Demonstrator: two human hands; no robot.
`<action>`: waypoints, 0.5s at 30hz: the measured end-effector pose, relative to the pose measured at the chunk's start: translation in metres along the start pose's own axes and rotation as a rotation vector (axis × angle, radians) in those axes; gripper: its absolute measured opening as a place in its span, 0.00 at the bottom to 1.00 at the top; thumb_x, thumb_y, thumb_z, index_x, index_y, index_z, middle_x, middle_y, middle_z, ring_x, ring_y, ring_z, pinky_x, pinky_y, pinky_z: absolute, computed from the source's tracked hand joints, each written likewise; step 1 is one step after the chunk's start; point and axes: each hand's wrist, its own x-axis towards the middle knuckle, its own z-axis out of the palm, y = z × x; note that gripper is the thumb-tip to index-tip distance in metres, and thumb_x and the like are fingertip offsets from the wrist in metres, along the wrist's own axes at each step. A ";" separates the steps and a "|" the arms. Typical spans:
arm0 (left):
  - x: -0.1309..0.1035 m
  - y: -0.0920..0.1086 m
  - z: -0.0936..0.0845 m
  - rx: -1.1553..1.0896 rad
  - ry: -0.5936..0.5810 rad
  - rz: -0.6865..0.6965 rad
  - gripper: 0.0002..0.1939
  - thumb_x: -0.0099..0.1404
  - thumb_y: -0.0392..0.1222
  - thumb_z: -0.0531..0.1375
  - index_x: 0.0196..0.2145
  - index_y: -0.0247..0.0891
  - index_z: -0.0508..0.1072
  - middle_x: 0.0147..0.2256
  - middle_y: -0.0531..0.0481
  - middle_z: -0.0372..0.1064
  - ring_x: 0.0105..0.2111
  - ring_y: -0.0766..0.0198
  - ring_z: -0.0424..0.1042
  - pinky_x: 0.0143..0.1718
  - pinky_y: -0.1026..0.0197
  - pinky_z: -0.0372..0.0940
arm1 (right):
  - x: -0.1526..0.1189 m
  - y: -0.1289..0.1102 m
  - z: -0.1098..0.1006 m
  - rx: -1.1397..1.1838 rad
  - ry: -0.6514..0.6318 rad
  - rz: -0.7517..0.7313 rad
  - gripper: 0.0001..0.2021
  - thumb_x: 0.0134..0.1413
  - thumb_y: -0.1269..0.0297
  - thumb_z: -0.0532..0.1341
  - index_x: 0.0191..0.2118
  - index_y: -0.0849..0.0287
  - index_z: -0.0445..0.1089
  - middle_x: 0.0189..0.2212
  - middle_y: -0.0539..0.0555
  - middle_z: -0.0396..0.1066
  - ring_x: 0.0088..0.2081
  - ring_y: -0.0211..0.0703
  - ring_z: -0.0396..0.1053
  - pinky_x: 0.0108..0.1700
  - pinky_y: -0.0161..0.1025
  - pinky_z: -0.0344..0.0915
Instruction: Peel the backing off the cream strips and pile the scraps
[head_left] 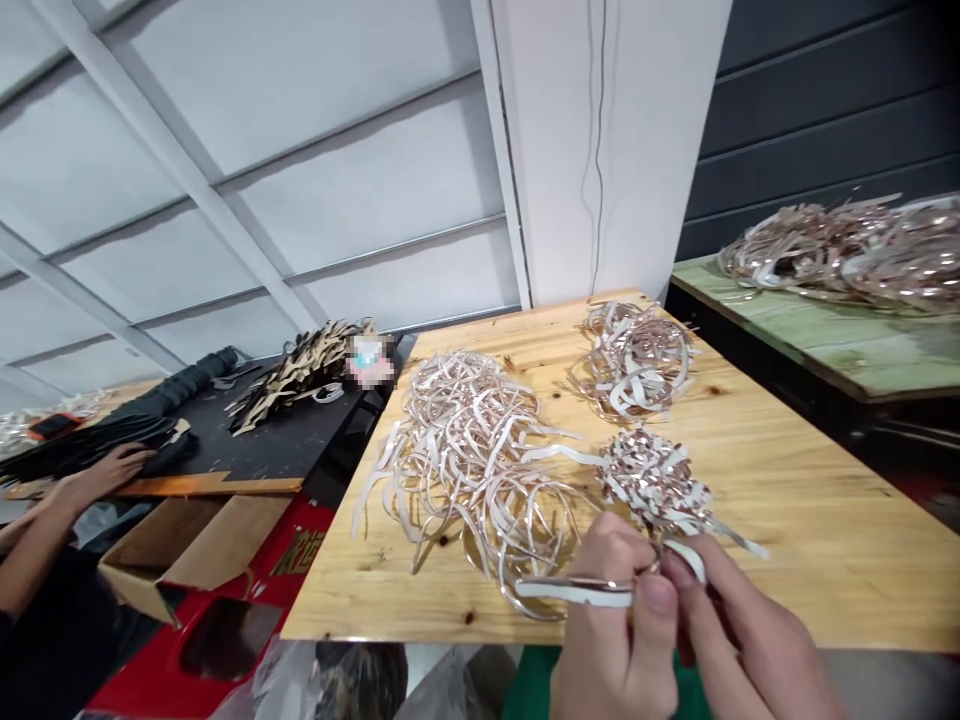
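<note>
My left hand (619, 620) is closed in a pinch on a narrow strip (577, 592), white on one face and shiny rose-gold on the other. Its loose end sticks out to the left. Right beside it, my right hand (739, 620) pinches the same strip, which bends in a loop over the fingertips. Both hands meet at the table's near edge. Just beyond them lies a heap of short cut pieces (652, 475) in the same white and rose-gold. A large tangle of long curled strips (472, 430) spreads to the left of my hands.
Another coil of strips (637, 355) lies at the wooden table's (810, 520) back. More strips (855, 255) sit on a green table at right. On the left, a co-worker's hand (112, 470) touches dark strips near a cardboard box (195, 545) and a black-topped table (247, 455).
</note>
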 end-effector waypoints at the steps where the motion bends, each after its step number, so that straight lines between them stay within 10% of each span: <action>1: 0.001 0.001 -0.001 0.005 -0.016 0.008 0.17 0.83 0.50 0.47 0.42 0.42 0.70 0.37 0.46 0.65 0.37 0.55 0.67 0.41 0.53 0.62 | 0.001 -0.001 -0.001 -0.017 -0.002 -0.036 0.08 0.74 0.57 0.59 0.41 0.50 0.70 0.31 0.52 0.81 0.26 0.45 0.78 0.29 0.33 0.72; 15: 0.012 -0.012 -0.006 -0.115 0.020 -0.311 0.22 0.80 0.57 0.55 0.32 0.42 0.72 0.29 0.51 0.67 0.31 0.58 0.66 0.37 0.57 0.61 | 0.015 -0.012 0.017 0.278 0.048 0.084 0.16 0.78 0.57 0.54 0.33 0.54 0.62 0.25 0.46 0.63 0.26 0.39 0.61 0.30 0.36 0.57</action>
